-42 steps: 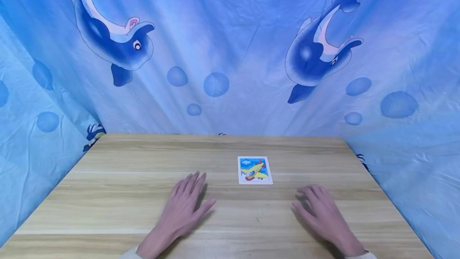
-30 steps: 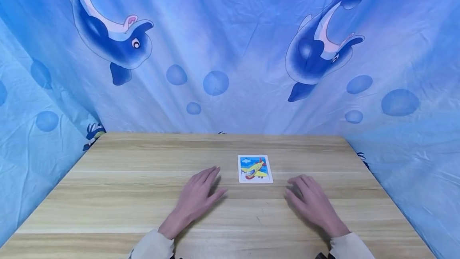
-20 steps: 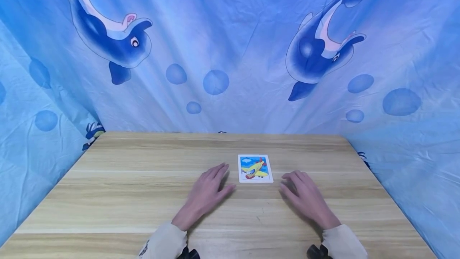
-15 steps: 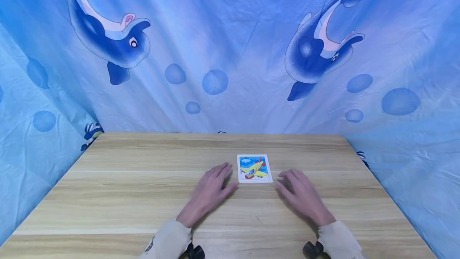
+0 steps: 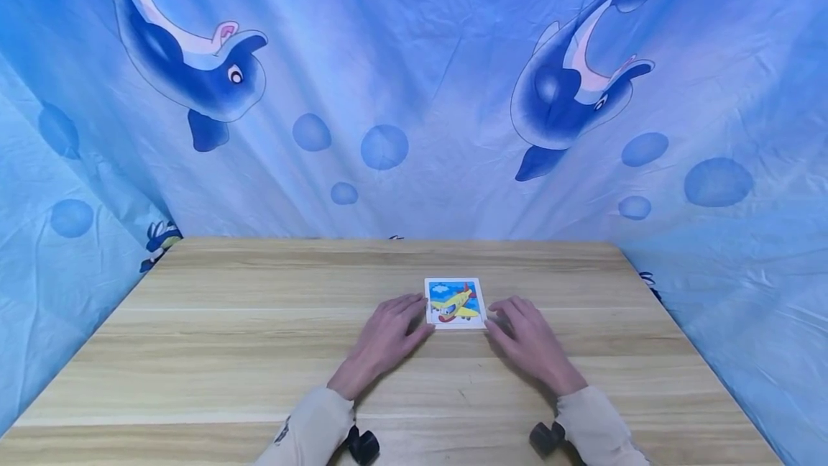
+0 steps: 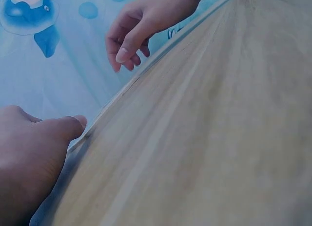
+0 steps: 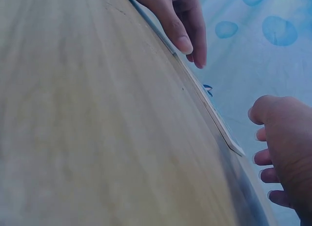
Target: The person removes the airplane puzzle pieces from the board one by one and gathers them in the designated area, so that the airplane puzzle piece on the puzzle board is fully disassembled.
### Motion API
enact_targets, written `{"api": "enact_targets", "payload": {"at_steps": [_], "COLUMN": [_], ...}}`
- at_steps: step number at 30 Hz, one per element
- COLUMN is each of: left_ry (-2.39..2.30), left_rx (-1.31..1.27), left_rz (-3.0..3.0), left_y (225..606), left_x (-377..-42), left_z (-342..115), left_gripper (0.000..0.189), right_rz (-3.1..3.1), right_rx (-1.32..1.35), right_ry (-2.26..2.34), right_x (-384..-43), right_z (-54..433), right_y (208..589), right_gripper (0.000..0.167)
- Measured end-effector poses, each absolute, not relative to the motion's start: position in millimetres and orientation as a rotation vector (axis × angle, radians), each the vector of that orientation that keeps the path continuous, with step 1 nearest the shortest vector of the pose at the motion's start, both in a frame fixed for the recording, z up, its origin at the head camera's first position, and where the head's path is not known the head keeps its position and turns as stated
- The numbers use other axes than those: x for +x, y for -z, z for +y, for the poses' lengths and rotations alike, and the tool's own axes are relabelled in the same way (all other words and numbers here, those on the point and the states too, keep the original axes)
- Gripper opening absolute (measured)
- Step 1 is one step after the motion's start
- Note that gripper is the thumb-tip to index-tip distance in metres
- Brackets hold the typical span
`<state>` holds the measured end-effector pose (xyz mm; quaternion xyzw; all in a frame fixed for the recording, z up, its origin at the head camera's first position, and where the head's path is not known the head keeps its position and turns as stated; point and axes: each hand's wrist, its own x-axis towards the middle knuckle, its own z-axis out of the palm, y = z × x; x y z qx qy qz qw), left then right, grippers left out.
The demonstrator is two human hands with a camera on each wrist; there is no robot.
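A thin, square, white-bordered picture board (image 5: 455,303) with a yellow aeroplane lies flat on the wooden table. My left hand (image 5: 384,333) is at its left side, fingers lightly bent; the fingertips and thumb reach the left edge and seem to touch it. On the opposite side my right hand (image 5: 529,344) has its thumb by the lower right corner and its fingers just off the right edge. In the right wrist view the board's edge (image 7: 209,106) appears as a thin strip between the left hand (image 7: 180,21) and the right hand (image 7: 287,148). Neither hand grips anything.
The wooden table (image 5: 213,351) extends around the board to both sides. Behind it hangs a blue curtain (image 5: 414,78) printed with dolphins and bubbles. A black wrist camera (image 5: 364,446) sits below the left sleeve, another black camera (image 5: 547,439) below the right one.
Both hands have slid forward and inward over the table, from well apart on either side to the board's two side edges. The board has stayed in place; the view has shifted slightly.
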<state>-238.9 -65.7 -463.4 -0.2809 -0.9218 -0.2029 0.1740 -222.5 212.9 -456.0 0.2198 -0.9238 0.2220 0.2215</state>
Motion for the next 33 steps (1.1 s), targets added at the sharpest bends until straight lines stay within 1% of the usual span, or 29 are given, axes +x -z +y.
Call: {"api": "enact_targets", "payload": {"at_steps": [6,13,23,33], "left_ry": [0.533,0.458,0.473,0.479], "left_rx": [-0.815,-0.879,-0.898,-0.915], "left_rz": [-2.638,-2.630,-2.611,-2.592], "left_y": [464,466,465,466], "left_x": [-239,-242,-244,-244], "left_z": [-65,-64,-63,-63], "left_gripper": [0.050,0.044,0.043,0.042], "right_rz": [-2.564,-2.555,-2.568,-2.589], "right_rx": [0.607,0.622,0.644,0.684], "right_ry": [-0.621,-0.619,-0.677,-0.765], "right_x": [-226,-233,-243,-258], "right_z": [208,204,194,177], "right_y": [457,459,454,452], "right_gripper": [0.029,0.028,0.029,0.028]}}
